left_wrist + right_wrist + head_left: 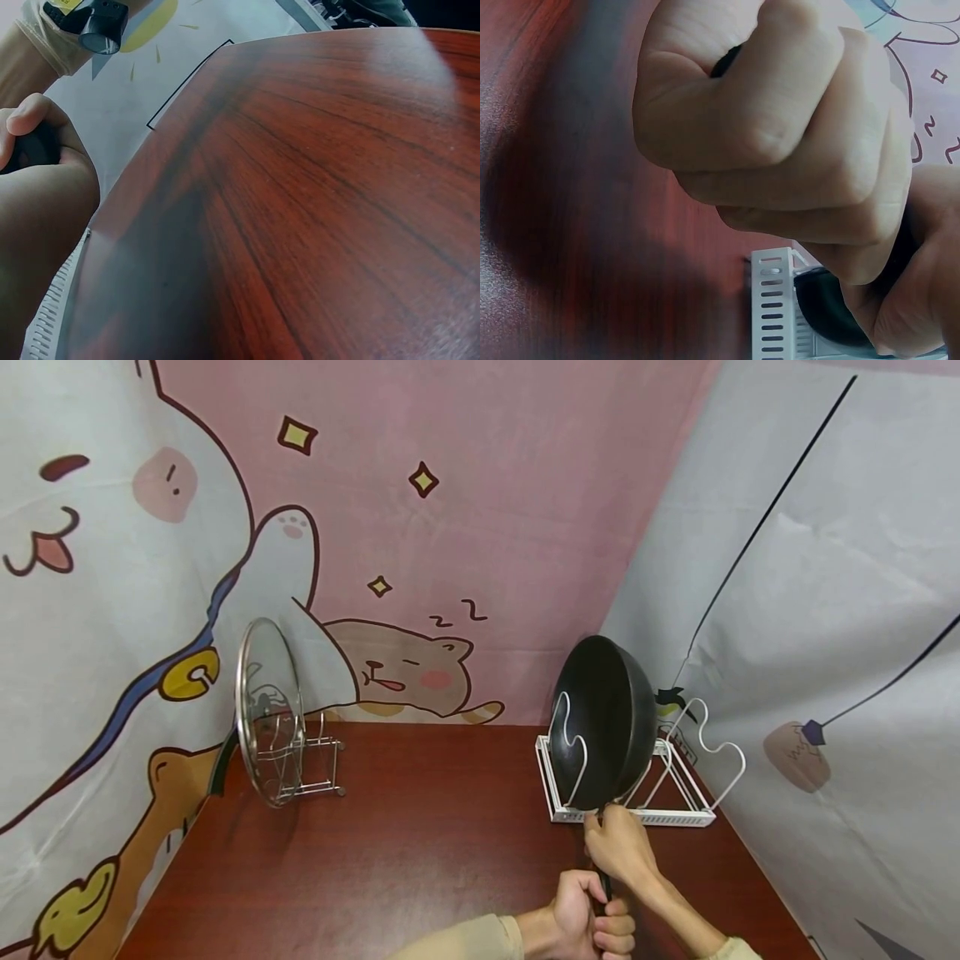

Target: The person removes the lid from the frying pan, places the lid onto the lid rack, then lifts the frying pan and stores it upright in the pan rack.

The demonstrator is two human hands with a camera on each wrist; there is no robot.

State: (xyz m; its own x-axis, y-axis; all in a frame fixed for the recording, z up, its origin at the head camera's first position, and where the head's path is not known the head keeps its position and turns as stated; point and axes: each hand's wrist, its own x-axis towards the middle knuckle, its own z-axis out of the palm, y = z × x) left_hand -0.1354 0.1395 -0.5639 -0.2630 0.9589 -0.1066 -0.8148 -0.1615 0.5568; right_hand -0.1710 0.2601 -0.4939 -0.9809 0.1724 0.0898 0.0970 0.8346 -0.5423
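A deep black frying pan [600,727] stands on its side between the white wire dividers of a white rack [675,817], its handle pointing toward me. My right hand [621,847] grips the handle close to the pan. Nearer my body, my left hand [588,917] is wrapped round the rear part of the same handle [606,887], thumb along its side. The right wrist view has the left hand [780,127] large in front, fingers curled over the handle. Below it there, part of the pan [829,311] shows beside the rack [771,315].
At the left, a glass lid [270,710] with a metal rim stands upright in a small wire rack [322,764]. Both racks stand on a dark red wooden table [420,843]. Cartoon-printed cloth [525,527] hangs behind, with more along both sides.
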